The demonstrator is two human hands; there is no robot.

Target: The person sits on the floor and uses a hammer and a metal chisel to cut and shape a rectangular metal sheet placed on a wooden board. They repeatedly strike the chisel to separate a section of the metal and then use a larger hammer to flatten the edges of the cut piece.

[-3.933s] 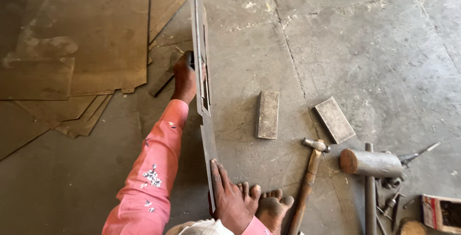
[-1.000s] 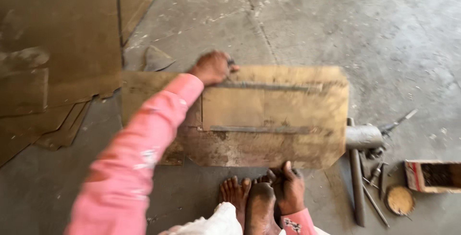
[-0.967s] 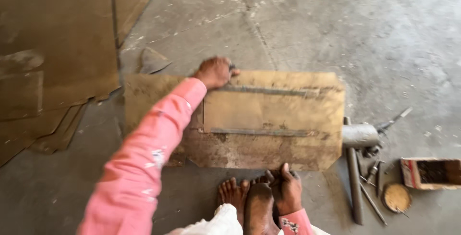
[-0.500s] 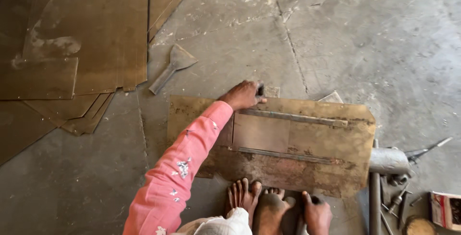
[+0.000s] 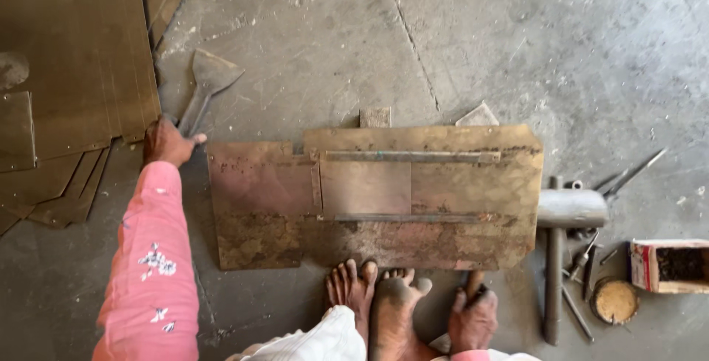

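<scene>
On cracked concrete floor: stack of brown sheets at upper left, edges overlapping, well apart from tool cluster at right. Large rusty metal plate lying flat at centre, bearing a raised square panel between two thin strips; two small blocks just visible beyond its far edge. Two bare feet planted at near edge of plate, toes touching or overlapping that edge. Heavy hammer lying just off plate's right edge, grey head beside the corner, handle running toward the viewer. Small open box, round lid and loose rods grouped near hammer. Flat-bladed scraper on floor between sheets and plate, blade away from viewer, handle pointing back toward left hand. Left hand, pink sleeve, at scraper handle's end, fingers curled, thumb out; firm grasp cannot be told. Right hand resting on floor beside feet, fingers loosely bent, near plate's near edge; contents, if any, cannot be told
</scene>
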